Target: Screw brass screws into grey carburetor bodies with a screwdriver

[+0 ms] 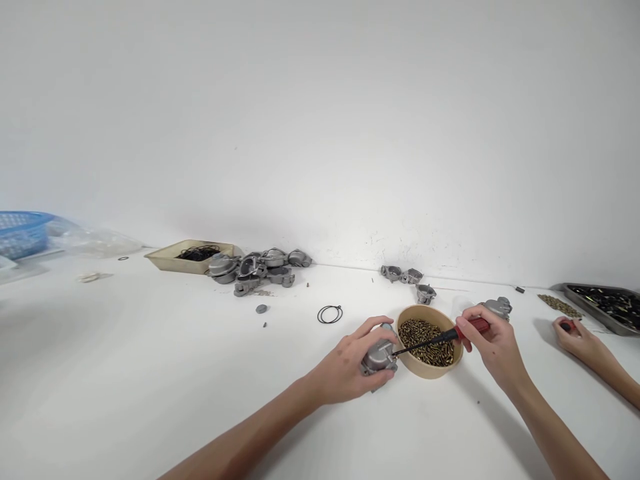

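Observation:
My left hand (350,363) is closed around a round grey metal housing (379,358) at the lower middle, thumb on its near side and fingers over its top. My right hand (495,343) grips the red handle of a screwdriver (440,338). The dark shaft slants down to the left, across a round tan bowl (430,370) of brass-coloured screws (425,343), and its tip meets the right side of the housing. Left of the bowl and behind my left hand lie thin black rings (330,315) on the white table (150,373).
Grey metal parts (250,268) are heaped beside a tray of black rings (175,264). More parts (413,276) lie behind the bowl. A blue basket (23,233) stands far left. At right are another person's hand (583,343), loose screws (559,306) and a dark tray (615,320).

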A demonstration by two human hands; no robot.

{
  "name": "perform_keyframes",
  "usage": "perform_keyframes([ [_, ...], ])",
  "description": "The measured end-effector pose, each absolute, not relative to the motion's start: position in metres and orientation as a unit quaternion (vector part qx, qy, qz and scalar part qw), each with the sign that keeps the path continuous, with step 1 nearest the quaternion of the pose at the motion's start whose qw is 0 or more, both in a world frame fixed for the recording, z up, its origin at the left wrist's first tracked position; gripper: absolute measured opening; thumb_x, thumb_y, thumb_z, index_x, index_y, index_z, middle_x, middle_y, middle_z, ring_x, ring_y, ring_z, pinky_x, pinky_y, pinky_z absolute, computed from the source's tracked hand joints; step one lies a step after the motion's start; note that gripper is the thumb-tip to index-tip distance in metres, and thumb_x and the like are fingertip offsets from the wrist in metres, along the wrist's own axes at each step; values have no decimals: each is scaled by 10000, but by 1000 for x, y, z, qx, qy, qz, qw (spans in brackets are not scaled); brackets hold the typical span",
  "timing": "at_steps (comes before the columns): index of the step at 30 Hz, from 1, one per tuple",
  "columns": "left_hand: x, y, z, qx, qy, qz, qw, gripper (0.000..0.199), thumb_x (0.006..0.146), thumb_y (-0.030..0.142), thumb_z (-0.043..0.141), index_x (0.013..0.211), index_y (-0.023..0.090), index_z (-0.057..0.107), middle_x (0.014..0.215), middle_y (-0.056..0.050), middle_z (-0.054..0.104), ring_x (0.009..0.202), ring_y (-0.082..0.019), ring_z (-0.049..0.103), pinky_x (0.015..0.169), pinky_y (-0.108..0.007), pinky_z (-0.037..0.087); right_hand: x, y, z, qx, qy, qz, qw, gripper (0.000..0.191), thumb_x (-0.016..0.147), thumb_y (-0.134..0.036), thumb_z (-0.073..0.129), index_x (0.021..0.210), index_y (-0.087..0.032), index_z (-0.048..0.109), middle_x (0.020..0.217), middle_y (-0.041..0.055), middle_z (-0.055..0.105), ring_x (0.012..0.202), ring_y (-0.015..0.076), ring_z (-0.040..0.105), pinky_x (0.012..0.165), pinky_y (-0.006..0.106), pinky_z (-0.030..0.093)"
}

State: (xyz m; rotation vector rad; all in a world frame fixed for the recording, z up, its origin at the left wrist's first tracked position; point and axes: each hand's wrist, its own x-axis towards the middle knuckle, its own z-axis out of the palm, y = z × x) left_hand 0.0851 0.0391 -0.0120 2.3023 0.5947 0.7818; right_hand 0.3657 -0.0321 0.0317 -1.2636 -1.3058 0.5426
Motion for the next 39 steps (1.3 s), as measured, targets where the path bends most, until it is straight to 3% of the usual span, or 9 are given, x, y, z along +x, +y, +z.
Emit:
perform_keyframes([
  [3, 85, 40, -16, 887, 212, 300, 281, 333, 951, 273, 660, 1284, 297, 651, 1553, -85, 477, 747, -116, 697, 840, -358, 623, 367, -32, 31, -549, -561, 229, 575, 384, 896, -582, 764, 789, -231, 652, 620, 12, 666, 497, 161, 553, 496, 298, 465],
  [7, 84, 41, -17, 897, 188, 310, 254, 279, 971, 253, 666, 1238, 320, 710, 1559, -64, 465, 876, -158, 724, 886, -366, 613, 367, -32, 31, -548, -560, 232, 577, 389, 894, -587, 767, 782, -233, 652, 626, 5, 660, 499, 157, 553, 500, 292, 466],
  [12, 83, 43, -17, 906, 177, 310, 226, 152, 996, 269, 650, 1116, 279, 743, 1561, -63, 457, 704, -98, 650, 769, -339, 612, 367, -32, 30, -540, -561, 234, 582, 385, 894, -579, 773, 782, -229, 657, 619, 3, 653, 498, 154, 556, 496, 288, 470],
  [24, 82, 43, -19, 905, 172, 302, 245, 114, 978, 264, 638, 1064, 222, 701, 1551, -92, 471, 725, -112, 674, 797, -356, 626, 371, -30, 29, -550, -545, 214, 596, 420, 855, -622, 799, 782, -233, 661, 603, 4, 658, 493, 144, 507, 509, 289, 445],
  [27, 82, 43, -19, 903, 177, 299, 254, 202, 972, 282, 649, 1168, 255, 691, 1562, -94, 470, 776, -138, 710, 843, -378, 630, 376, -29, 28, -553, -535, 206, 605, 419, 845, -617, 814, 784, -230, 664, 591, 4, 660, 497, 138, 498, 509, 280, 437],
  [30, 82, 42, -18, 898, 206, 295, 254, 428, 924, 311, 711, 1337, 289, 600, 1594, -120, 437, 903, -201, 752, 866, -398, 634, 379, -27, 26, -555, -517, 203, 620, 396, 846, -587, 823, 795, -226, 671, 602, 9, 673, 518, 141, 528, 508, 269, 436],
  [33, 81, 41, -16, 891, 243, 299, 240, 590, 843, 312, 795, 1370, 283, 529, 1580, -139, 452, 1054, -265, 739, 895, -412, 629, 380, -26, 27, -554, -499, 195, 638, 391, 823, -573, 845, 788, -222, 677, 612, 8, 658, 533, 157, 573, 496, 270, 444],
  [39, 79, 42, -10, 884, 232, 302, 272, 449, 831, 240, 777, 1230, 258, 571, 1488, -109, 582, 1180, -284, 705, 992, -429, 596, 380, -25, 27, -554, -494, 184, 644, 413, 801, -593, 854, 780, -219, 682, 594, 12, 660, 516, 163, 590, 473, 269, 446],
])
